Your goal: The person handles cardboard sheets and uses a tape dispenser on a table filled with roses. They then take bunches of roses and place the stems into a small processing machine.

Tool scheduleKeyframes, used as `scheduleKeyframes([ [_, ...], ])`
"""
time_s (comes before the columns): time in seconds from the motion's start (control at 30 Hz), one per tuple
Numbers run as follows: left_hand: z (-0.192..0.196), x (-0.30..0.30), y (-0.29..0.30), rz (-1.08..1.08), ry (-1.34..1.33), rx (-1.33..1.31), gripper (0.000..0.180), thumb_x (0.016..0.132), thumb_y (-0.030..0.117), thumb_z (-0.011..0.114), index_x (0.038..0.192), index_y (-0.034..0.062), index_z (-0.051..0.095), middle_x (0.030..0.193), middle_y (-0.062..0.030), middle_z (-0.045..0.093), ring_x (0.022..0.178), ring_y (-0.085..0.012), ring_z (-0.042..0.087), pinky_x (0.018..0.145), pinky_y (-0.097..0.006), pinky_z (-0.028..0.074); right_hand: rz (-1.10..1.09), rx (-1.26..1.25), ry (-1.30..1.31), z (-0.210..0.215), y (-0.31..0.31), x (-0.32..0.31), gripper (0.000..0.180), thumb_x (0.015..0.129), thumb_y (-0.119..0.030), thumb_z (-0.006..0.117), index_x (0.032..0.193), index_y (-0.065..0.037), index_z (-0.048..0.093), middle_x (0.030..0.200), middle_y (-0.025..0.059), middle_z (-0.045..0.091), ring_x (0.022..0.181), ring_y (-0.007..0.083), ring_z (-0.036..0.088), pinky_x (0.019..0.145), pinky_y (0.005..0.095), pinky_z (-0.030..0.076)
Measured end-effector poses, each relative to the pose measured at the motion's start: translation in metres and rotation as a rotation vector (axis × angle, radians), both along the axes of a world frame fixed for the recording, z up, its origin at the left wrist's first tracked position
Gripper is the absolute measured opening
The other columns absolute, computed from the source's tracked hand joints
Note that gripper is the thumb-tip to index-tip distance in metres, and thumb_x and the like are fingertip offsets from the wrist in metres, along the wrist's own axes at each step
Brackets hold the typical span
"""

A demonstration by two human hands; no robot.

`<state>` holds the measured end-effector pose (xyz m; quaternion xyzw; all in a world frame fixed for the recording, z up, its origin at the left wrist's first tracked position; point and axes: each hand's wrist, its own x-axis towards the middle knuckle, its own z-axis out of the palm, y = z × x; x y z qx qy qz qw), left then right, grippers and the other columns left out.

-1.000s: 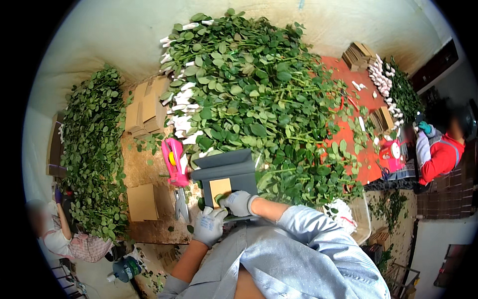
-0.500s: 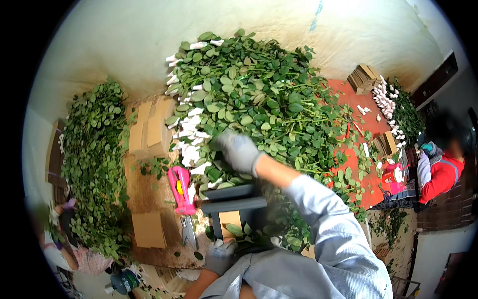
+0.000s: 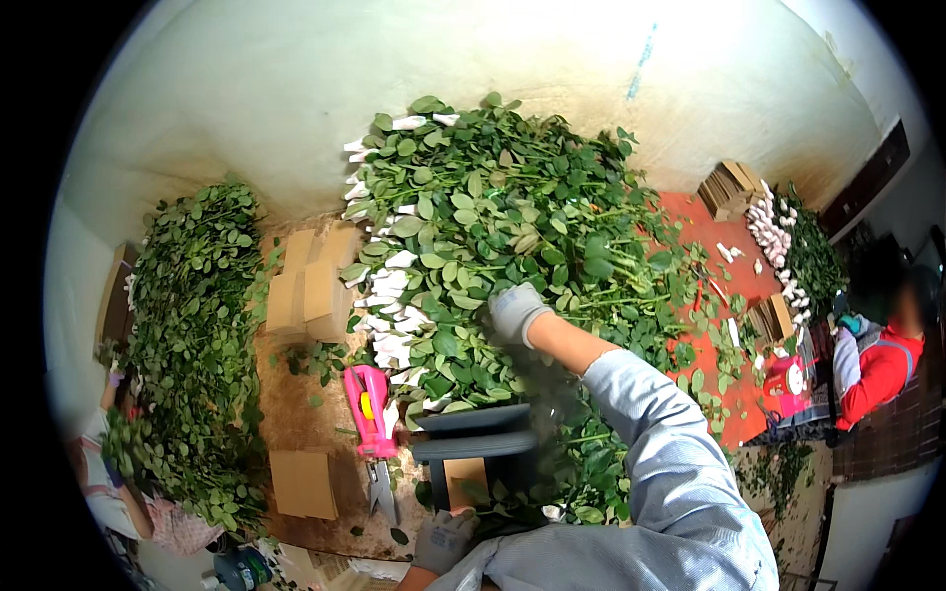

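My right hand (image 3: 517, 313), in a grey glove, is in the middle of a big heap of leafy flower stems (image 3: 532, 212). Its fingers are curled down among the leaves, and what they grip is hidden. White-wrapped flower heads (image 3: 391, 284) line the heap's left side. Low in the view, my left hand (image 3: 443, 540), also gloved, is closed at the near edge of a brown cardboard piece (image 3: 465, 483). That piece lies in a dark grey padded stand (image 3: 473, 448), with leafy stems beside it; my left fingers are partly hidden.
Left of the stand lies a pink stapler-like tool (image 3: 371, 409) above scissors blades (image 3: 382, 492). Cardboard stacks (image 3: 320, 291) and flat cardboard (image 3: 303, 485) rest on the table. Another stem heap (image 3: 197, 335) is at left. Co-workers (image 3: 877, 374) stand at both sides.
My right hand has moved rightward along the stems, away from the wrapped heads. My left hand stays by the cardboard. The whole view has shifted, so the table sits lower.
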<state>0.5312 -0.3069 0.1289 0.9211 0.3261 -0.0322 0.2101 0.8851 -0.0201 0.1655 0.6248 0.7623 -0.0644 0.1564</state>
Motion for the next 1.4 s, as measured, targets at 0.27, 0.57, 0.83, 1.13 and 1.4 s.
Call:
scheduleKeyframes([
  [0.27,-0.006,0.002,0.0,-0.012,-0.006,-0.022,0.028,0.087,0.026,0.063,0.112,0.019,0.073,0.125,0.0033,0.068,0.094,-0.0221,0.062,0.077,-0.039,0.049,-0.246,0.566,0.026,0.02,0.076,0.067,0.028,0.09,-0.02,0.058,0.115,-0.009,0.062,0.114,0.0137,0.067,0.108,0.0307,0.064,0.087,0.0451,0.052],
  [0.57,0.005,0.004,-0.003,0.041,-0.039,-0.023,0.024,0.087,0.025,0.061,0.106,0.0175,0.073,0.118,0.003,0.069,0.093,-0.0241,0.064,0.075,-0.04,0.051,-0.261,0.421,-0.36,0.027,0.075,0.068,0.025,0.098,-0.019,0.053,0.12,-0.014,0.063,0.11,0.0073,0.067,0.103,0.0265,0.065,0.083,0.0482,0.047],
  [0.83,0.019,0.013,0.001,0.076,-0.096,0.014,0.023,0.083,0.028,0.065,0.101,0.0156,0.073,0.111,0.0001,0.07,0.095,-0.0239,0.065,0.079,-0.04,0.051,-0.109,0.929,-0.437,0.185,0.004,0.122,0.021,0.085,-0.012,0.062,0.106,-0.012,0.062,0.104,0.0123,0.062,0.101,0.03,0.059,0.086,0.0437,0.046],
  [1.13,-0.017,0.003,-0.009,0.121,-0.177,-0.028,0.017,0.091,0.023,0.052,0.097,0.0156,0.065,0.11,-0.0016,0.067,0.104,-0.0234,0.059,0.086,-0.039,0.047,-0.033,0.062,0.401,0.138,-0.232,0.102,0.014,0.087,-0.018,0.068,0.098,-0.008,0.068,0.092,0.0177,0.067,0.089,0.0388,0.066,0.076,0.0469,0.052],
  [1.4,0.006,0.003,-0.006,0.112,-0.054,-0.013,0.026,0.083,0.019,0.06,0.106,0.0127,0.071,0.113,-0.0073,0.071,0.107,-0.0273,0.061,0.086,-0.045,0.049,-0.176,-0.105,0.538,0.0,-0.357,0.04,0.019,0.088,-0.018,0.068,0.104,-0.008,0.064,0.094,0.0197,0.065,0.091,0.0411,0.064,0.076,0.0483,0.052],
])
